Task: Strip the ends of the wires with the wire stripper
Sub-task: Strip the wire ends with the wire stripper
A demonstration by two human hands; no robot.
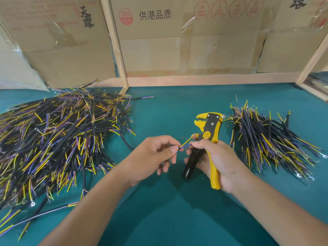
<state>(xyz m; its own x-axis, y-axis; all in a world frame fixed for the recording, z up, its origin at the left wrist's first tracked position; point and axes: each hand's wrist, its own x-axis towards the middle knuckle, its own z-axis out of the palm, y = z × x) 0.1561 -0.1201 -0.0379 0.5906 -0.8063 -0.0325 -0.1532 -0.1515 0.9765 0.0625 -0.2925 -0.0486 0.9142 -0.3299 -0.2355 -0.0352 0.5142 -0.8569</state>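
My right hand [215, 161] grips the yellow and black wire stripper [208, 134] by its handles, jaws up and pointing left. My left hand [154, 157] pinches a short black cable between thumb and forefinger. The cable's thin yellow and blue wire ends [186, 143] stick out to the right. They reach the fingertips of my right hand, below the stripper's jaws. The rest of that cable is hidden inside my left hand.
A large heap of black cables [56, 139] with yellow, blue and purple ends covers the left of the green table [168, 210]. A smaller pile of cables [269, 141] lies at the right. Cardboard boxes [186, 36] and a wooden frame [122, 71] stand behind.
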